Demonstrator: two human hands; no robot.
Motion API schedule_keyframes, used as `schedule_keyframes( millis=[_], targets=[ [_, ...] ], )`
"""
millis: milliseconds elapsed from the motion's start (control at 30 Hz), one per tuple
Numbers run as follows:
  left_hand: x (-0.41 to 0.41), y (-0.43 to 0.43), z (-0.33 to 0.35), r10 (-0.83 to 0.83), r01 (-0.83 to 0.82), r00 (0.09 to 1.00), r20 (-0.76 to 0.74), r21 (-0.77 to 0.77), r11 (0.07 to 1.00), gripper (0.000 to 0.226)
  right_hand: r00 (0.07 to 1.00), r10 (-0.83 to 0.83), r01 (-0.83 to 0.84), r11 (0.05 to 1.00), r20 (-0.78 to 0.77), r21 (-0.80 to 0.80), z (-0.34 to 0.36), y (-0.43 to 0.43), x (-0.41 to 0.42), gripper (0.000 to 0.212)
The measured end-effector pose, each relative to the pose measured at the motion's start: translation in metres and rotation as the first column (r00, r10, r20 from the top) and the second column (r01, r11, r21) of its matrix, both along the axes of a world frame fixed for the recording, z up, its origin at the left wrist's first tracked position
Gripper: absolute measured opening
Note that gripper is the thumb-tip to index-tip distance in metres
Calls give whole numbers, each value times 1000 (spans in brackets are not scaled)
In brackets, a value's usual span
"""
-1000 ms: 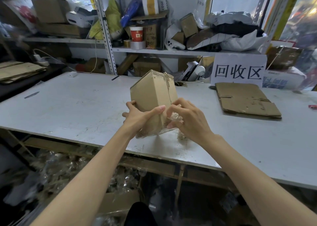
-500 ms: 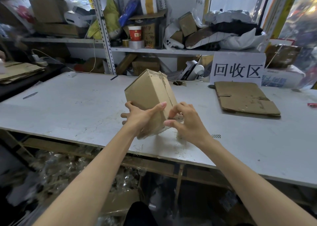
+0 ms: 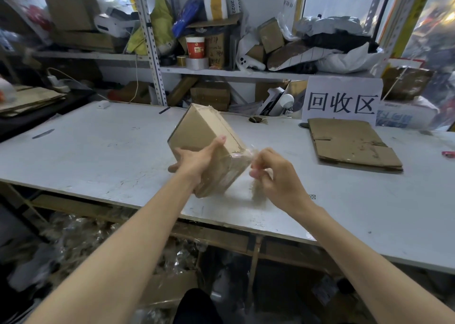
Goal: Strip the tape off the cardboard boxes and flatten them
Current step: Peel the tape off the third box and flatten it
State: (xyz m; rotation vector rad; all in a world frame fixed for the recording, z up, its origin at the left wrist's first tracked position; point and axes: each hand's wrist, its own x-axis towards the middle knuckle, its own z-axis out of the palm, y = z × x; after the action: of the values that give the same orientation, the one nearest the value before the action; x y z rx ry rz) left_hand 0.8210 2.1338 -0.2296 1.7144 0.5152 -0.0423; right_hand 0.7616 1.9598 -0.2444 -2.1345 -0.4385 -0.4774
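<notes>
A small brown cardboard box (image 3: 204,131) hangs tilted on one corner just above the scuffed white counter (image 3: 98,151), a little way in from the near edge. Its flaps are closed, so whatever is inside stays hidden. The left grip (image 3: 194,161) holds the box from the near-left side, thumb laid over the upper face and the fingers wrapped underneath. The right grip (image 3: 273,173) is curled tight and pinches a strip of clear packing tape (image 3: 250,152) that stretches from the box's right-hand corner; the tape looks glossy and blurred. Well apart to the right, a flattened brown cardboard sheet (image 3: 352,144) lies flat in front of a white paper sign with black characters (image 3: 342,101) propped at the counter's back edge. A small round hole (image 3: 256,120) sits in the counter behind the box. The widest open stretch of counter lies to the left of the box. On the metal shelf (image 3: 221,72) behind stands a red-and-white paper cup (image 3: 195,46); I cannot tell what it holds. Under the counter's near edge sits a heap of crumpled clear plastic (image 3: 81,237).
</notes>
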Motion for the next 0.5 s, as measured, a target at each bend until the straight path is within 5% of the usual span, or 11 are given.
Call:
schedule_keyframes(
  millis=[167, 300, 500],
  targets=[
    [-4, -10, -1, -52, 52, 999, -2, 174, 983, 129, 987, -117, 120, 993, 109, -15, 6, 5, 2, 35],
    [-3, -13, -1, -58, 62, 998, -24, 178, 982, 133, 984, -155, 161, 984, 87, -73, 2, 16, 10, 16],
    [0, -11, -5, -93, 92, 996, -5, 194, 977, 131, 997, -72, 71, 997, -29, -27, 7, 8, 20, 22]
  ],
)
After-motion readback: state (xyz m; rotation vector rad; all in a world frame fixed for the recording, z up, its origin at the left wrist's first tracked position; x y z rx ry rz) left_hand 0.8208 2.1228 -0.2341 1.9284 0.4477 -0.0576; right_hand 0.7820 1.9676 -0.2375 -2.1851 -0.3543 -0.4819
